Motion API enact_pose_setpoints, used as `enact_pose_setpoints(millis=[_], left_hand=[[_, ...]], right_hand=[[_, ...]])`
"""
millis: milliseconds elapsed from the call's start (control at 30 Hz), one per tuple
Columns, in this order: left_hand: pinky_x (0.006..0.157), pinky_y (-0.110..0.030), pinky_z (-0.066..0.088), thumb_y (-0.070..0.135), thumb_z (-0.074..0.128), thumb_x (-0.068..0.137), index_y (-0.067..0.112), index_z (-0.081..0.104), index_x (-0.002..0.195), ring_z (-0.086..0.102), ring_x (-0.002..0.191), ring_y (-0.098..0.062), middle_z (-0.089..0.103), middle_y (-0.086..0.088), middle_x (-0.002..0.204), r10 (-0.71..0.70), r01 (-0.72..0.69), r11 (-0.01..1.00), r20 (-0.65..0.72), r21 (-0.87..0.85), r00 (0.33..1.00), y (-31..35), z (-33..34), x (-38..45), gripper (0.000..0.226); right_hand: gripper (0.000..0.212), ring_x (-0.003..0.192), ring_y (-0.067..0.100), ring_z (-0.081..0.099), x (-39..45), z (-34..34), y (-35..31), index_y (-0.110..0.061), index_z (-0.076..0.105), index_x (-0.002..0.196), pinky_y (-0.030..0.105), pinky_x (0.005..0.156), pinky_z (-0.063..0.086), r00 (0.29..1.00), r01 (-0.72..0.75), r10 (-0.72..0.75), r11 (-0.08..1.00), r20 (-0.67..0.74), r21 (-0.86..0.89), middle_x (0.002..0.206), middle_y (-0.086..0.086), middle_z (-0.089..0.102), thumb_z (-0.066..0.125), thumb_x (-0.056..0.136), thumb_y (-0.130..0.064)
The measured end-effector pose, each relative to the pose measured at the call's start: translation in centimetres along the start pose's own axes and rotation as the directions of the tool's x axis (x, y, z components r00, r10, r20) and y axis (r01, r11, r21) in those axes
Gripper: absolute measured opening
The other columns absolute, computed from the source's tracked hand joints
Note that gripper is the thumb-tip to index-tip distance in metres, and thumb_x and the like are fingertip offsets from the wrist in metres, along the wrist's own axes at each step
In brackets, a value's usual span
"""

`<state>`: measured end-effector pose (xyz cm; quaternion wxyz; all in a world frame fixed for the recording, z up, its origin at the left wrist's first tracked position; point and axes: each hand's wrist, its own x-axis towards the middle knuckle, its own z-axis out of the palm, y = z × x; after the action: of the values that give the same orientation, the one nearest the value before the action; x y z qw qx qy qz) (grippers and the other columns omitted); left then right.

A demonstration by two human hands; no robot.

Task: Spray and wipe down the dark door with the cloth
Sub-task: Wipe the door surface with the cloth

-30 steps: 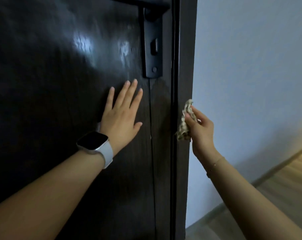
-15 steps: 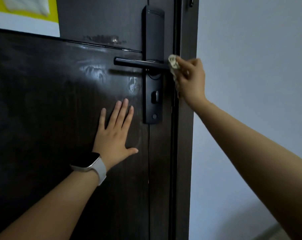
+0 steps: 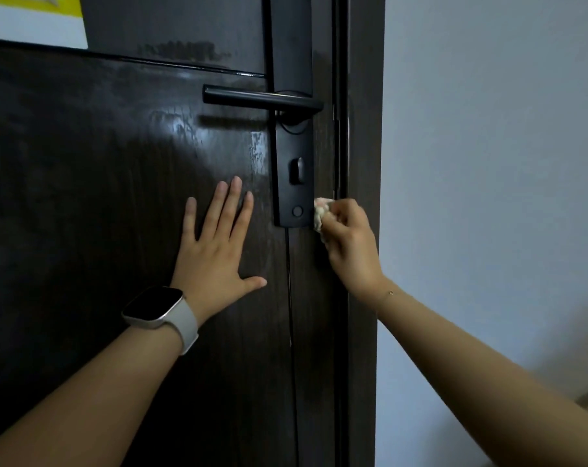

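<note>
Two hands on door (image 3: 83, 203): right (image 3: 349, 251) grips cloth (image 3: 320, 215).

Left arm enters from the lower left, forearm bare, extended up and to the right. A watch (image 3: 157, 310) with a pale strap sits on the left wrist, face outward. Left hand (image 3: 215, 251) lies flat, palm forward, fingers straight and slightly spread, pointing upward, thumb stretched out to the right.

Right arm enters from the lower right, forearm bare, reaching up and to the left. A thin bracelet (image 3: 388, 294) circles the right wrist. Right hand (image 3: 349, 244) shows its back to the camera, fingers curled inward in a closed grip around a bunched cloth (image 3: 320, 214), which protrudes at the knuckles' upper left. The two hands are apart.
</note>
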<state>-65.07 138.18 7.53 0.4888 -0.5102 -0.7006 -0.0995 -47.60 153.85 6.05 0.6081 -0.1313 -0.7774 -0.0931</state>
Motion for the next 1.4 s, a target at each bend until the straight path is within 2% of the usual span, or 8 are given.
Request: enact_pose_setpoints(millis=[100,200,333,500,600,800,1133,1400], left_hand=[[0.116,-0.051,-0.020,0.078,0.069,0.060,0.011,-0.005,0.156,-0.014,0.151,-0.028,-0.015,-0.012,0.164,0.002,-0.002,1.000,0.007,-0.001,1.000,0.0,-0.1,-0.1,0.139],[0.115,-0.050,-0.022,0.078,0.068,0.062,0.012,-0.006,0.156,-0.015,0.151,-0.027,-0.016,-0.012,0.164,0.007,-0.007,1.000,0.008,0.004,1.000,-0.1,0.0,-0.2,0.137],[0.116,-0.050,-0.020,0.077,0.066,0.064,0.012,-0.005,0.157,-0.016,0.151,-0.027,-0.017,-0.012,0.164,0.022,-0.022,0.999,-0.009,0.031,1.000,0.0,0.1,-0.3,0.134],[0.118,-0.054,-0.011,0.063,0.064,0.079,0.013,0.004,0.158,-0.010,0.152,-0.026,-0.011,-0.011,0.165,0.038,-0.038,0.999,-0.017,0.013,0.999,0.7,-0.1,-2.0,0.111],[0.119,-0.054,-0.006,0.050,0.068,0.082,0.014,0.011,0.157,-0.006,0.152,-0.026,-0.006,-0.011,0.165,0.071,-0.071,0.997,-0.023,0.012,0.997,1.2,0.0,-4.4,0.101],[0.119,-0.054,-0.003,0.047,0.071,0.082,0.017,0.005,0.158,-0.005,0.152,-0.029,-0.006,-0.013,0.165,-0.077,0.076,0.996,-0.023,-0.045,0.997,-1.7,0.0,-8.2,0.105],[0.119,-0.052,-0.009,0.056,0.063,0.084,0.016,0.000,0.158,-0.009,0.151,-0.032,-0.008,-0.015,0.164,-0.051,0.051,0.993,-0.001,-0.106,0.999,-4.1,1.4,-9.7,0.105],[0.121,-0.048,-0.004,0.046,0.074,0.079,0.014,0.005,0.158,-0.006,0.152,-0.030,-0.005,-0.014,0.165,-0.034,0.030,0.995,-0.035,-0.096,0.999,-6.1,0.4,-11.2,0.109]], right_hand=[[0.013,0.095,0.025,0.056,3.0,-0.7,0.2,-0.006,0.059,0.103,0.028,0.077,0.049,1.000,0.020,-0.020,1.000,0.024,0.001,0.100,0.013,0.053,0.058,0.091,0.000],[0.011,0.081,0.004,0.041,9.2,-1.8,-0.5,-0.003,0.055,0.089,0.004,0.070,0.031,0.995,-0.028,0.030,0.999,-0.093,0.029,0.090,0.001,0.046,0.053,0.095,-0.013],[0.007,0.089,0.003,0.049,8.2,-0.4,-1.1,-0.006,0.056,0.097,0.009,0.078,0.036,0.969,-0.100,0.105,0.994,-0.223,0.034,0.095,-0.009,0.050,0.051,0.095,-0.009],[0.050,0.104,0.032,0.055,-6.1,2.3,-1.6,-0.020,0.047,0.123,0.037,0.085,0.050,0.995,-0.097,0.097,0.992,0.011,0.075,0.114,0.016,0.051,0.058,0.085,0.010],[0.048,0.102,0.030,0.056,-10.3,1.8,-2.3,-0.014,0.058,0.129,0.032,0.085,0.049,0.980,-0.014,-0.001,0.997,0.201,0.077,0.111,0.013,0.053,0.059,0.086,0.007],[0.043,0.097,0.030,0.055,-2.2,1.1,-3.5,-0.009,0.064,0.127,0.031,0.082,0.047,0.997,0.074,-0.077,0.994,0.030,0.075,0.104,0.019,0.053,0.056,0.087,0.004],[0.055,0.096,0.036,0.050,-8.8,5.4,-7.1,-0.008,0.056,0.134,0.048,0.066,0.050,0.939,0.243,-0.242,0.970,0.245,0.028,0.113,0.021,0.052,0.055,0.083,0.010],[0.054,0.103,0.028,0.043,-1.9,7.6,-11.7,-0.009,0.047,0.138,0.019,0.085,0.028,0.996,0.025,-0.025,1.000,-0.087,-0.004,0.118,0.021,0.048,0.046,0.086,0.003]])
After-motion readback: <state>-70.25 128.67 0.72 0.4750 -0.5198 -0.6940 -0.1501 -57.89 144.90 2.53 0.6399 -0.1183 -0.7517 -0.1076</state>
